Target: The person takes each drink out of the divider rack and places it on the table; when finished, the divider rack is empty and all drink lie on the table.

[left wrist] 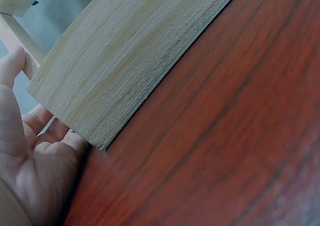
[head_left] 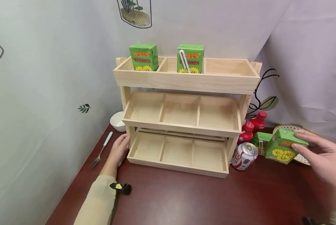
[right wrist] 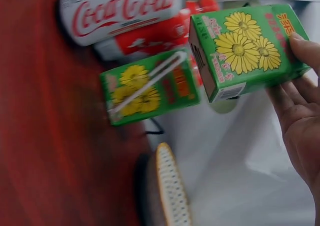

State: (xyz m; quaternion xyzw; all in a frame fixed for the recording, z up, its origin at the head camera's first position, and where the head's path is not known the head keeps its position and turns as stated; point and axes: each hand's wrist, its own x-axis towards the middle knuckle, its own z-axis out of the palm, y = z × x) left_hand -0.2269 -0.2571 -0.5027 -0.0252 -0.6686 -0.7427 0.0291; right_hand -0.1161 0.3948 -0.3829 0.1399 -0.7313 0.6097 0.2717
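Observation:
A three-tier wooden rack point(head_left: 185, 82) stands on the table. My left hand point(head_left: 119, 150) grips its lower left side; in the left wrist view, the thumb lies by the upright and bent fingers are partly hidden behind the wooden panel point(left wrist: 125, 60). At the right, my right hand point(head_left: 323, 156) pinches a green drink carton point(head_left: 284, 147) with yellow flowers, raised and tilted. Another green carton point(right wrist: 150, 88), with a straw on its front, stands just behind it. Two more cartons, one on the left point(head_left: 144, 57) and one in the middle point(head_left: 194, 59), occupy the top tier.
Beside the rack's right side are a Coca-Cola can point(head_left: 244, 156) and red bottles point(head_left: 246, 132). A patterned woven basket point(head_left: 287, 127) lies behind the raised carton. On the left are a white bowl point(head_left: 118, 121) and a fork point(head_left: 101, 150). Curtains hang behind and at the left.

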